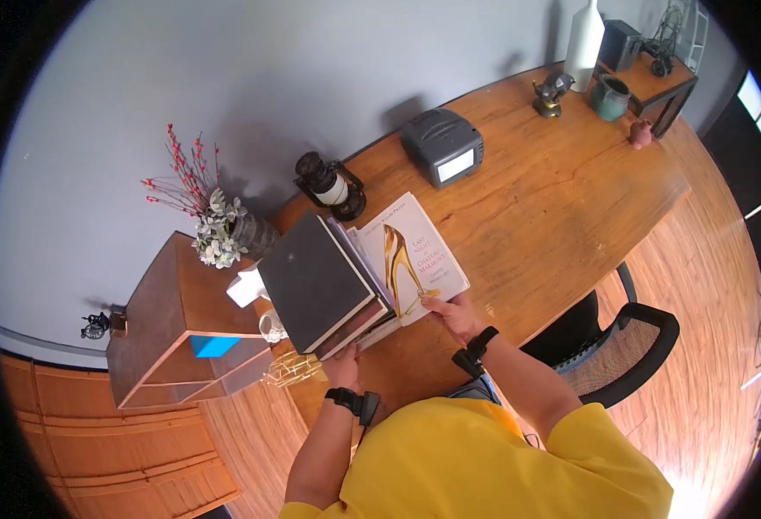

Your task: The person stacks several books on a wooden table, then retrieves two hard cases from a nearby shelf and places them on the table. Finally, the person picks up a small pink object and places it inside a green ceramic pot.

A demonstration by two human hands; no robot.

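Observation:
My right hand [459, 318] grips the near corner of a white book [406, 240], with its thumb on the cover. That cover shows a gold high-heeled shoe and some writing. Left of it, a large black book [315, 279] lies at the front of a cluster of several books, their edges visible along its right and near sides. My left hand [342, 370] holds the near lower edge of this cluster; its fingertips are hidden by the books. Both wrists wear black straps with small devices.
Behind the books on the wooden table [536, 194] stand a black lantern [331, 188] and a small dark-grey television set [442, 146]. A flower vase [254, 233], a gold wire ornament [293, 368] and a wooden shelf unit [179, 318] are to the left. A mesh chair [620, 357] stands at right.

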